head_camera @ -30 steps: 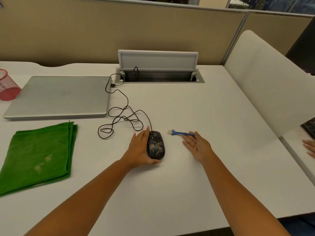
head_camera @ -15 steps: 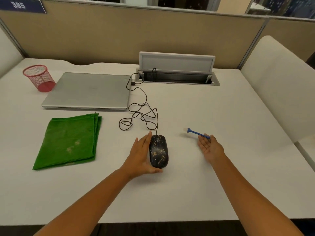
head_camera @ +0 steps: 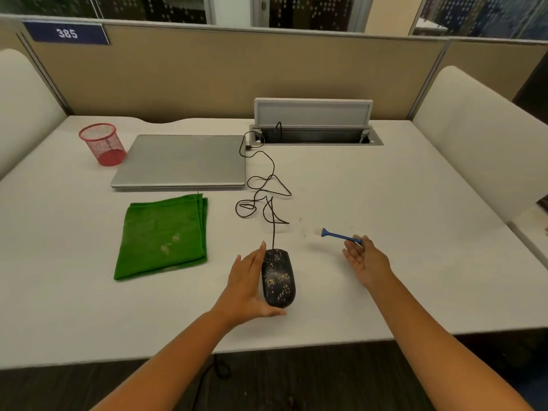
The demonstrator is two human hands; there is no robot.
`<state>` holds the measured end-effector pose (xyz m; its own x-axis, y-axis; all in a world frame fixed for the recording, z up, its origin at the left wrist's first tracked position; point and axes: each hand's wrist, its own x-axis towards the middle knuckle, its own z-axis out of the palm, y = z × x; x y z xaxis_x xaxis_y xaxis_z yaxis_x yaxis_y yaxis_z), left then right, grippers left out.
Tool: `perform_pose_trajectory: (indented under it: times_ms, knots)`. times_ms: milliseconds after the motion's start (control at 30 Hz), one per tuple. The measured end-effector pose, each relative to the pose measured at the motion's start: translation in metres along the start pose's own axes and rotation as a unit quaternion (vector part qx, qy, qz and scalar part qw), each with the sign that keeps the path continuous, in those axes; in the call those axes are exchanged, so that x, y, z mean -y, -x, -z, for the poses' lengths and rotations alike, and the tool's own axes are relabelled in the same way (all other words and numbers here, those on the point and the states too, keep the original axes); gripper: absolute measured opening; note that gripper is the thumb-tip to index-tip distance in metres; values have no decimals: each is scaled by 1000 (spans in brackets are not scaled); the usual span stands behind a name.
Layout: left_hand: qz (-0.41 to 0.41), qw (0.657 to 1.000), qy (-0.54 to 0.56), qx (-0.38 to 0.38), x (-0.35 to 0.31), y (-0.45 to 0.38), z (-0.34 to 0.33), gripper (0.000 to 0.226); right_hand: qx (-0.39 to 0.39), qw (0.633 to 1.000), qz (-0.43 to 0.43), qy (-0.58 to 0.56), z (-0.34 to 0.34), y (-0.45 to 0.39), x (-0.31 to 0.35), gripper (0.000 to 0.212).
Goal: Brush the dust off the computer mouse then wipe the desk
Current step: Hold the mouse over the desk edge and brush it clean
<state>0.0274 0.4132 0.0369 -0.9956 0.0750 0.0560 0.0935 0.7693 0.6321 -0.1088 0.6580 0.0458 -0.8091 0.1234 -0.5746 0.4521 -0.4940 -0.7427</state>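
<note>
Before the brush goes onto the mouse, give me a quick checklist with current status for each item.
1. Mouse steadied: ok; the left hand rests against its left side.
2. Brush in a firm grip: not ok; the right hand is open, only its fingertips meet the handle end.
3. Bristle end aimed at the mouse: not ok; it points left, beyond the mouse.
4. Dust present on the mouse: ok; pale specks cover its top.
5. Cable clear of the brushing path: ok; it coils behind the mouse.
6. Green cloth ready for the desk wipe: ok; it lies folded left of the mouse.
</note>
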Motion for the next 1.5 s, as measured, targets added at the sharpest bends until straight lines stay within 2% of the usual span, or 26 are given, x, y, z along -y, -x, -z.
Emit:
perform_pose_trajectory:
  times_ms: [333, 633, 833, 1033, 1200, 1500]
  knots:
    - [-17, 1000, -3, -5, 16, 66, 26, 134, 15, 1000, 12, -24, -4, 90, -42, 25]
    - [-22, 999, -2, 28, 17, 122, 31, 133, 54, 996, 38, 61, -4, 162, -70, 31]
    - [-32, 999, -11, 15, 7, 139, 26, 130, 115, 966, 104, 207, -12, 183, -73, 30]
    - [-15, 1000, 4, 21, -5, 158, 11, 129, 145, 918, 181, 321, -14, 195, -75, 24]
    - [-4, 1000, 19, 17, -15, 166, 3, 128, 155, 895, 210, 361, -8, 196, -75, 23]
    - [-8, 1000, 17, 5, -31, 173, -3, 127, 157, 878, 230, 389, 3, 203, -68, 18]
